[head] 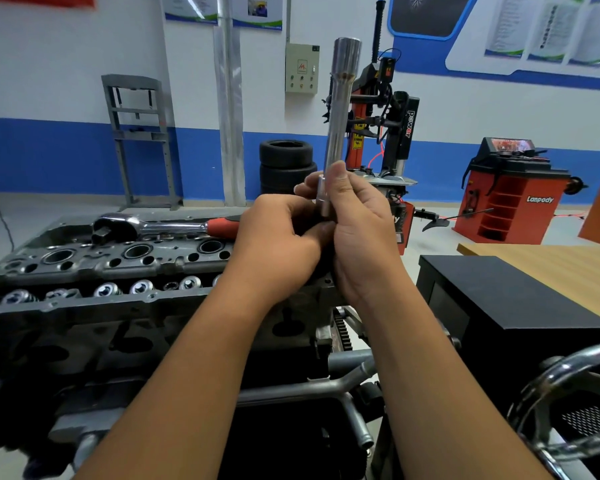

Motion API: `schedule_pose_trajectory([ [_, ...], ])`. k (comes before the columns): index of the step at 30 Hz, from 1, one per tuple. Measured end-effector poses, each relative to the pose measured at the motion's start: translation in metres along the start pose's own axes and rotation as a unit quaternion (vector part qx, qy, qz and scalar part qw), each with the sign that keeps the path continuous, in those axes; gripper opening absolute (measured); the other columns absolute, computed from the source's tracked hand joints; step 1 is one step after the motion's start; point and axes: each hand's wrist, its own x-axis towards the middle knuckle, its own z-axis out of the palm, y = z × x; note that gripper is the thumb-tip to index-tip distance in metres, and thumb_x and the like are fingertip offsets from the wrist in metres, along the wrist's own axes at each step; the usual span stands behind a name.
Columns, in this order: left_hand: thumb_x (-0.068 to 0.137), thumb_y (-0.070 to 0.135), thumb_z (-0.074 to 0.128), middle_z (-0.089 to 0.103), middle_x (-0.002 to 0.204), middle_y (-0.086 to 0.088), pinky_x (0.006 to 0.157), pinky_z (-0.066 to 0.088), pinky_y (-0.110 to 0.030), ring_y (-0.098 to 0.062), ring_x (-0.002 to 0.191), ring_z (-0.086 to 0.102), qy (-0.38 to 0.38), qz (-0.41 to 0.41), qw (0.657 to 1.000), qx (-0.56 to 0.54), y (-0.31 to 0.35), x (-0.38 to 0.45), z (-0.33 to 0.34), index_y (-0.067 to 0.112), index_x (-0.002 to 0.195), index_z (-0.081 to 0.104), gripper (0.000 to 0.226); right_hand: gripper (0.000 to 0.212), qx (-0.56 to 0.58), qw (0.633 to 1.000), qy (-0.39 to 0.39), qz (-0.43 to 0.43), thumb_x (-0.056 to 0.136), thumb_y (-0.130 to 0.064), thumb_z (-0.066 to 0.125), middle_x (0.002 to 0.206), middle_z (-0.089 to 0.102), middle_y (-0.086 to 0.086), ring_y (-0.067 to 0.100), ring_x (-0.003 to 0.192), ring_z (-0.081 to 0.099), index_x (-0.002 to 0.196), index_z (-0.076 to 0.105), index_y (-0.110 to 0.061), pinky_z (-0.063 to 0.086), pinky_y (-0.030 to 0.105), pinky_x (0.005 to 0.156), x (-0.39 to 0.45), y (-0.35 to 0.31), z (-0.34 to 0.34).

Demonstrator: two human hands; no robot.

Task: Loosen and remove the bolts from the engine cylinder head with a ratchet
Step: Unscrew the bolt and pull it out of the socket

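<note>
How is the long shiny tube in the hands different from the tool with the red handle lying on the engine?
The long silver metal socket tube stands upright, gripped low down by the left hand and right hand; the chrome ratchet with the red handle lies flat on the grey engine cylinder head, with no hand on it. The tube is plain metal throughout; the ratchet has a coloured grip. Both are shiny metal.

White-blue wall [84,98], stacked tyres [286,164], posters [551,29] blurred.
</note>
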Motion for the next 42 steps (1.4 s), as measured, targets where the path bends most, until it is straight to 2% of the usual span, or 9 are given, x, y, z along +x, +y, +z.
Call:
schedule_pose_trajectory([
  [6,0.089,0.016,0.079,0.078,0.086,0.006,0.080,0.065,-0.042,-0.011,0.083,0.075,0.024,-0.006,1.000,0.007,-0.0018,0.0003,0.0004,0.024,0.097,0.080,0.012,0.017,-0.027,0.999,-0.009,-0.021,0.084,-0.038,0.076,0.090,0.070,0.010,0.021,0.082,0.068,0.079,0.071,-0.023,0.060,0.036,0.078,-0.0020,-0.0013,-0.0003],
  [13,0.087,0.020,0.083,0.079,0.090,0.006,0.088,0.062,-0.044,-0.013,0.089,0.076,0.014,-0.018,1.000,-0.021,-0.0019,0.0006,-0.0011,0.027,0.093,0.079,0.010,0.032,0.016,1.000,-0.005,0.010,0.089,-0.044,0.067,0.088,0.072,0.010,0.022,0.081,0.069,0.086,0.072,-0.013,0.059,0.034,0.072,-0.0014,-0.0023,0.0007],
  [20,0.096,0.016,0.072,0.078,0.083,0.003,0.073,0.061,-0.038,-0.012,0.076,0.074,-0.025,-0.012,1.000,-0.014,-0.0027,0.0014,-0.0022,0.025,0.096,0.080,0.012,0.026,0.003,1.000,-0.010,-0.004,0.089,-0.040,0.067,0.092,0.073,0.008,0.021,0.086,0.068,0.088,0.069,-0.014,0.059,0.036,0.078,-0.0011,-0.0002,-0.0005],
  [24,0.089,0.019,0.081,0.079,0.091,0.006,0.088,0.062,-0.043,-0.012,0.090,0.076,-0.003,-0.017,1.000,-0.016,-0.0050,0.0015,-0.0019,0.027,0.099,0.079,0.013,0.026,0.014,1.000,-0.003,0.007,0.087,-0.042,0.070,0.091,0.073,0.011,0.023,0.086,0.069,0.088,0.073,-0.016,0.061,0.039,0.079,-0.0006,-0.0011,0.0000],
  [27,0.087,0.017,0.082,0.079,0.087,0.006,0.083,0.064,-0.040,-0.011,0.085,0.076,0.017,-0.007,1.000,-0.008,-0.0053,0.0014,-0.0011,0.026,0.095,0.080,0.013,0.013,-0.012,1.000,-0.014,-0.017,0.083,-0.036,0.077,0.093,0.067,0.015,0.027,0.085,0.064,0.076,0.072,-0.026,0.058,0.046,0.086,-0.0016,-0.0012,-0.0003],
  [30,0.095,0.014,0.073,0.078,0.083,0.006,0.071,0.061,-0.032,-0.009,0.076,0.075,-0.025,0.001,1.000,-0.012,-0.0042,0.0017,-0.0033,0.026,0.096,0.080,0.014,0.021,-0.013,1.000,-0.021,-0.014,0.087,-0.038,0.073,0.092,0.072,0.011,0.024,0.086,0.069,0.083,0.072,-0.018,0.060,0.044,0.083,-0.0008,-0.0001,-0.0010],
  [35,0.089,0.020,0.081,0.079,0.092,0.007,0.089,0.062,-0.044,-0.012,0.091,0.075,0.011,-0.001,1.000,0.004,-0.0043,0.0014,-0.0012,0.024,0.099,0.079,0.011,0.020,0.009,1.000,-0.009,-0.007,0.088,-0.036,0.072,0.092,0.074,0.009,0.022,0.087,0.070,0.091,0.071,-0.016,0.060,0.037,0.080,0.0003,0.0015,-0.0030],
  [38,0.091,0.023,0.078,0.077,0.083,0.006,0.083,0.063,-0.043,-0.010,0.082,0.074,0.020,0.006,1.000,0.014,-0.0016,0.0004,-0.0014,0.026,0.088,0.077,0.005,0.030,-0.001,1.000,-0.001,-0.010,0.088,-0.042,0.073,0.095,0.075,0.010,0.024,0.089,0.072,0.095,0.069,-0.013,0.062,0.039,0.083,0.0010,0.0016,-0.0035],
  [42,0.105,0.025,0.059,0.074,0.085,-0.016,0.061,0.057,-0.038,-0.021,0.062,0.064,-0.022,0.010,0.999,-0.048,0.0026,-0.0003,-0.0033,0.009,0.094,0.075,0.025,0.042,-0.005,1.000,0.002,-0.008,0.096,-0.047,0.061,0.095,0.075,0.013,0.029,0.094,0.073,0.096,0.071,-0.006,0.062,0.046,0.085,0.0008,0.0029,-0.0021],
])
